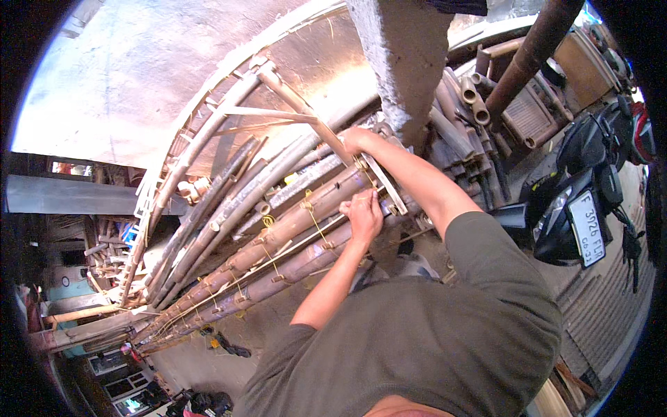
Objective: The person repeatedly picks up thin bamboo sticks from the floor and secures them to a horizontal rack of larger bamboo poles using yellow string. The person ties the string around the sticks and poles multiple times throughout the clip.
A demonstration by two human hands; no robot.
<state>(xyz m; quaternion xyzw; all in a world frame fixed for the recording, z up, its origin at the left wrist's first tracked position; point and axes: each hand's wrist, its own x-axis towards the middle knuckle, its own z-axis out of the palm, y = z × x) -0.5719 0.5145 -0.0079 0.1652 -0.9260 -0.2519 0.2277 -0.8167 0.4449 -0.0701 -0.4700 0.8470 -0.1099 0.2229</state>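
Note:
Two long bamboo poles lie side by side before me, running from the lower left up to my hands, with thin yellow cords tied across them at intervals. My left hand rests over the near part of these poles, its fingers curled and pressed together; what they pinch is too small to tell. Farther off, my right hand is bent down at the poles' right end, its fingertips partly hidden. Between and beside the hands, a flat pale strip crosses the pole ends.
Behind the poles stands a curved bamboo frame with loose poles inside it. A rough concrete pillar rises beyond my right hand. More bamboo is stacked right of it, and a black motorcycle stands at the far right.

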